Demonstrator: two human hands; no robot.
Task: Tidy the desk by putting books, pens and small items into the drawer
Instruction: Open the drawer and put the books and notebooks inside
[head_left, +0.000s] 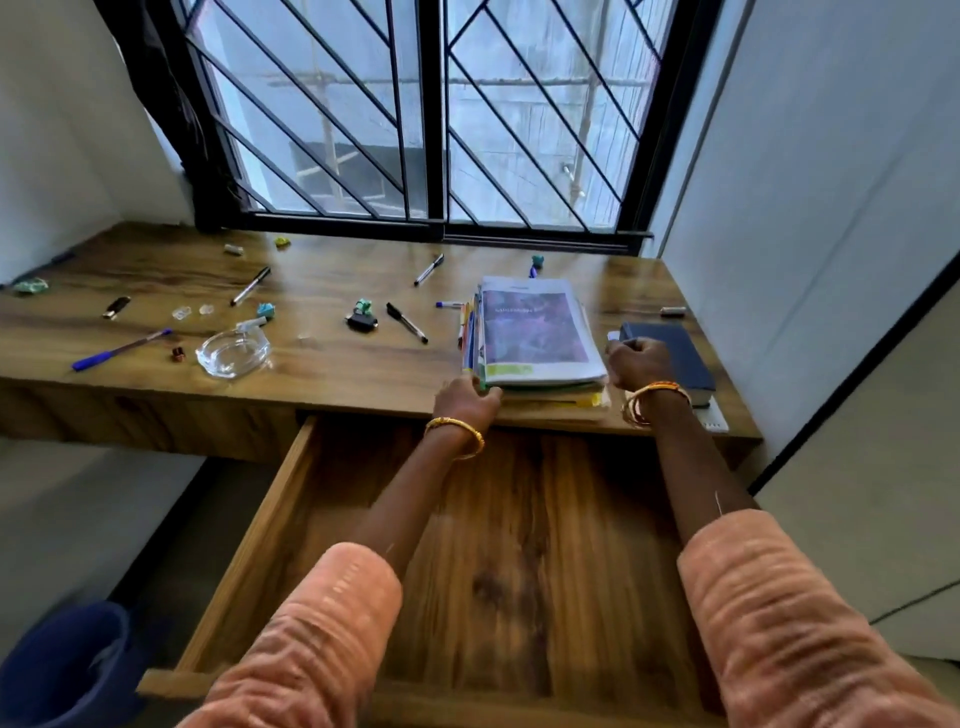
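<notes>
Many pens scattered on wooden desk below barred window.

Stack of books (purple cover topmost) on desk; drawer open.

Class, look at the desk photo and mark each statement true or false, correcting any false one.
1. The drawer is shut. False: it is pulled open.
2. Both hands are on the stack of books, the left hand at its near left corner, the right hand at its right side. True.
3. The glass ashtray sits right of the stack. False: it sits left.
4. A dark blue book lies right of the stack. True.
</notes>
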